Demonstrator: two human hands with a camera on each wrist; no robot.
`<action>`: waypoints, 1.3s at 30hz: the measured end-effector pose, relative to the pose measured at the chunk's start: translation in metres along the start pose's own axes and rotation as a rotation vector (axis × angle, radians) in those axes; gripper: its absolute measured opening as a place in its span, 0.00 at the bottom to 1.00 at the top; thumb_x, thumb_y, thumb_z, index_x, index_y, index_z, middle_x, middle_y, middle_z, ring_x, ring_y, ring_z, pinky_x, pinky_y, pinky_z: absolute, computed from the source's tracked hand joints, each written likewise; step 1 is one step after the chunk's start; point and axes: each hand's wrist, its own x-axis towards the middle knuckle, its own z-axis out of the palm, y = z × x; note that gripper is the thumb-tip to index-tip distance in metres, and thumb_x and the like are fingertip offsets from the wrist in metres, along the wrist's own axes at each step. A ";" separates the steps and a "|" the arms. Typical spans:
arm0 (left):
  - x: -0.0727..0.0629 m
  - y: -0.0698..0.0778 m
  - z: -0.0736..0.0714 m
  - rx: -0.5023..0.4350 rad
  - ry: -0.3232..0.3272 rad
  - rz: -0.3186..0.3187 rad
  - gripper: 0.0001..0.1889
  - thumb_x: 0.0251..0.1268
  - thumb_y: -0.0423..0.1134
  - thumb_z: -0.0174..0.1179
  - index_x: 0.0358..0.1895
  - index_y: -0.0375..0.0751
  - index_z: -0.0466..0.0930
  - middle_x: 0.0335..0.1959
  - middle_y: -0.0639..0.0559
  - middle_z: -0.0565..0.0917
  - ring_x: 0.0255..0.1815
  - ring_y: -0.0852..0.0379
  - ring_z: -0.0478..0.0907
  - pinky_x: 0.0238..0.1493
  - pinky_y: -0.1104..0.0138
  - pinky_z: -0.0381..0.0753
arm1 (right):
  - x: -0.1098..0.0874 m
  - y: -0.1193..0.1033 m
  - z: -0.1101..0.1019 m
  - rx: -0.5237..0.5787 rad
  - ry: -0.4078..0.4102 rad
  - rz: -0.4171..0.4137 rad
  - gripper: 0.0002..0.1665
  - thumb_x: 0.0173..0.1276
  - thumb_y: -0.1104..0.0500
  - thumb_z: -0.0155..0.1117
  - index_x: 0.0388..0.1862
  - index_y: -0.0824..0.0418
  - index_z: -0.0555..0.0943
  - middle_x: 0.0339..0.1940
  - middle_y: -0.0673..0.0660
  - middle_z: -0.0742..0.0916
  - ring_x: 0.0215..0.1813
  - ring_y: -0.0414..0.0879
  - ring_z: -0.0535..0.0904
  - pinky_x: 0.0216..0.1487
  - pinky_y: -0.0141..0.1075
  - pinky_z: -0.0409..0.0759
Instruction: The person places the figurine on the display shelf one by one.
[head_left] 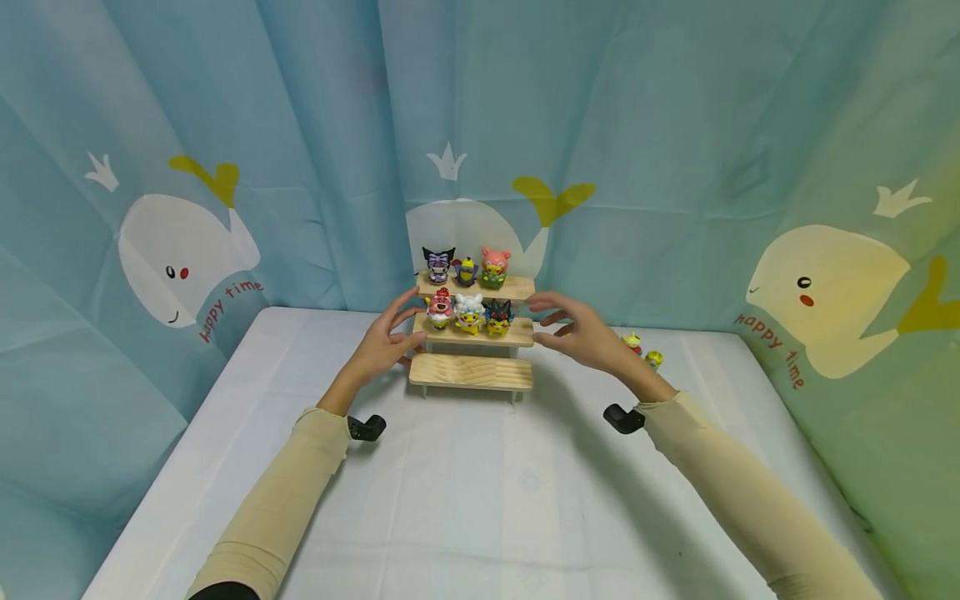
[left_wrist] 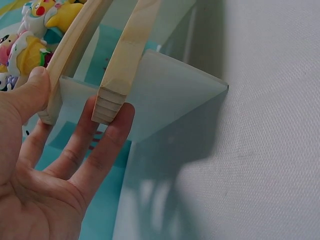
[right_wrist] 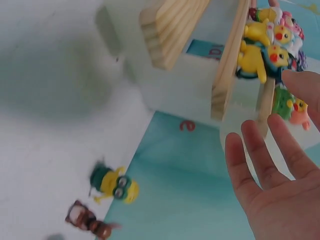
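A three-tier wooden display shelf [head_left: 471, 372] with pale translucent supports stands at the back of the table. On its top board are a black-and-purple figurine [head_left: 438, 265], a small yellow-headed figurine [head_left: 466, 272] and a pink one [head_left: 495, 267]. The middle board carries a pink figurine [head_left: 440, 309], a white-topped yellow one [head_left: 469, 315] and a dark-hooded yellow one [head_left: 498, 317]. My left hand [head_left: 382, 343] holds the shelf's left end, thumb [left_wrist: 36, 90] against a board's edge and fingers behind. At the right end, my right hand [head_left: 583, 333] has its fingers spread beside the boards.
Behind my right wrist, partly hidden, stand small figurines; the right wrist view shows a yellow goggled one [right_wrist: 117, 185] and a brown one [right_wrist: 87, 220]. A blue curtain [head_left: 337, 167] with whale prints hangs right behind the white-covered table [head_left: 450, 500].
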 end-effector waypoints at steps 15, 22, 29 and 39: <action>0.000 0.001 0.000 -0.013 0.010 -0.009 0.42 0.76 0.31 0.60 0.85 0.59 0.48 0.81 0.34 0.57 0.53 0.20 0.78 0.35 0.47 0.88 | -0.046 0.020 -0.046 -0.118 0.133 0.022 0.33 0.72 0.65 0.70 0.74 0.55 0.73 0.67 0.61 0.81 0.58 0.63 0.81 0.53 0.52 0.83; 0.001 0.003 -0.001 -0.004 0.006 0.002 0.42 0.77 0.31 0.60 0.85 0.59 0.49 0.80 0.35 0.59 0.53 0.21 0.79 0.37 0.45 0.88 | -0.072 0.038 -0.067 -0.182 0.229 0.121 0.33 0.72 0.63 0.71 0.74 0.52 0.74 0.64 0.60 0.82 0.57 0.62 0.82 0.50 0.25 0.80; 0.001 0.004 -0.002 0.006 0.003 0.013 0.41 0.77 0.31 0.59 0.85 0.58 0.49 0.80 0.35 0.59 0.51 0.22 0.81 0.36 0.47 0.89 | -0.093 0.061 -0.079 -0.208 0.320 0.179 0.33 0.72 0.62 0.71 0.74 0.52 0.74 0.63 0.60 0.84 0.53 0.39 0.83 0.48 0.18 0.77; 0.000 0.000 -0.002 0.010 0.003 0.007 0.41 0.76 0.31 0.60 0.84 0.59 0.49 0.79 0.37 0.62 0.44 0.33 0.86 0.36 0.47 0.89 | -0.118 0.086 -0.086 -0.229 0.377 0.229 0.32 0.72 0.63 0.70 0.73 0.58 0.74 0.61 0.63 0.83 0.49 0.21 0.78 0.45 0.16 0.75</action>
